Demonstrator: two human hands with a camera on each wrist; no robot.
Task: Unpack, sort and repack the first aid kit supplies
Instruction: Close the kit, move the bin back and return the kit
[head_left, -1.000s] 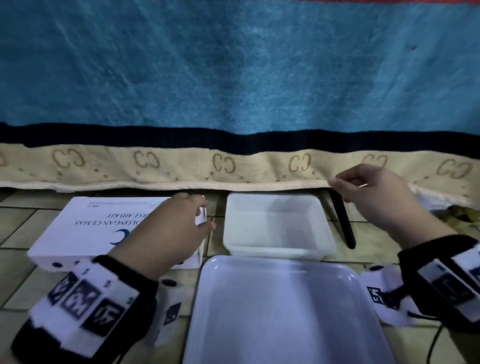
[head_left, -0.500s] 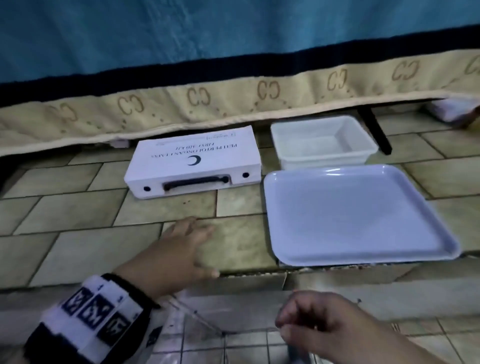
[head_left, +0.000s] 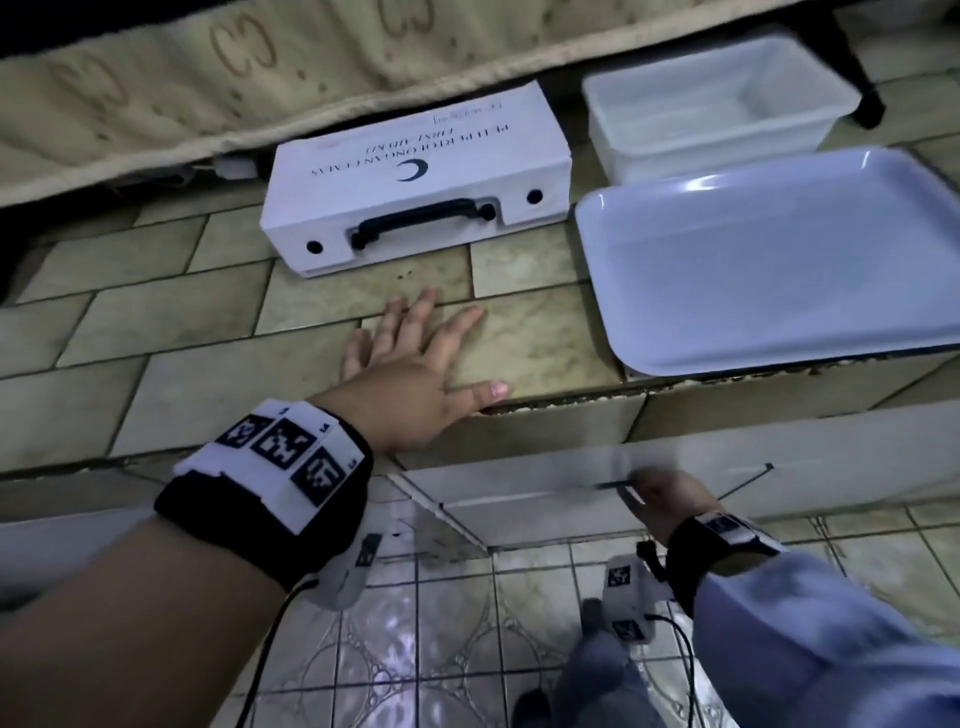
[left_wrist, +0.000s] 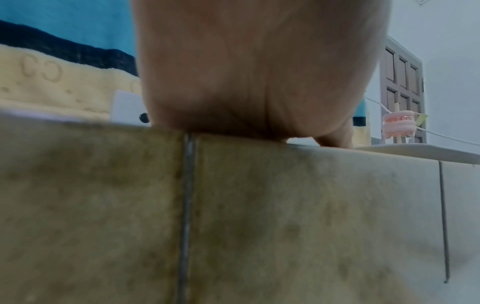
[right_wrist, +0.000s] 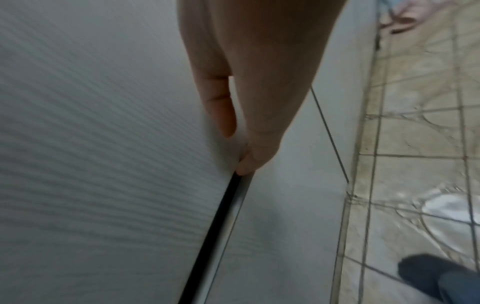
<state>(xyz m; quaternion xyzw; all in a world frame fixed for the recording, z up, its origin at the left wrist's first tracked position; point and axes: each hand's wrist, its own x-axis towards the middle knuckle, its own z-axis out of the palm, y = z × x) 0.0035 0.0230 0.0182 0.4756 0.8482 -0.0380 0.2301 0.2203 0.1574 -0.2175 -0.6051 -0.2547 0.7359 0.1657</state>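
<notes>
The white first aid kit box (head_left: 415, 171) lies closed on the raised tiled ledge, its black handle (head_left: 421, 221) facing me. To its right are an empty white tub (head_left: 717, 98) and an empty pale tray (head_left: 779, 270). My left hand (head_left: 447, 358) lies flat on the tile in front of the kit, fingers spread, holding nothing; in the left wrist view only its palm (left_wrist: 259, 72) shows, pressed onto the ledge. My right hand (head_left: 660, 499) is low on the ledge's front face and grips the edge of a white ribbed panel (right_wrist: 103, 144), thumb on its face.
A beige patterned blanket edge (head_left: 234, 67) hangs just behind the kit. A dark leg (head_left: 857, 78) stands behind the tub. The ledge drops off to a glossy tiled floor (head_left: 441, 649) below, where my dark shoe (right_wrist: 426, 273) stands.
Both hands drew back from the kit and blanket. The left came down flat on the tile; the right dropped below the ledge to the panel edge. My view tilted downward.
</notes>
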